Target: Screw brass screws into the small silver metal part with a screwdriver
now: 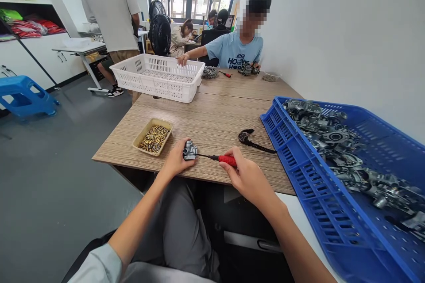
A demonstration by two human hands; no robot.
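My left hand [177, 158] is closed around a small grey metal carburetor body [190, 150] just above the front edge of the table. In my right hand [244, 172] is a screwdriver [227, 159] with a red handle and a black collar. Its thin shaft points left, and the tip meets the right side of the carburetor body; whether it sits in a screw is too small to tell. Left of my left hand stands a cream tray [136, 143] filled with small brass-coloured and grey screws or jets.
A blue crate [288, 159] with many metal carburetor parts [337, 137] stands at the right. A black wristwatch [245, 137] lies beside it. Across the wooden table [226, 110], a person in blue touches a white basket [156, 84]. A blue stool [28, 95] stands at left.
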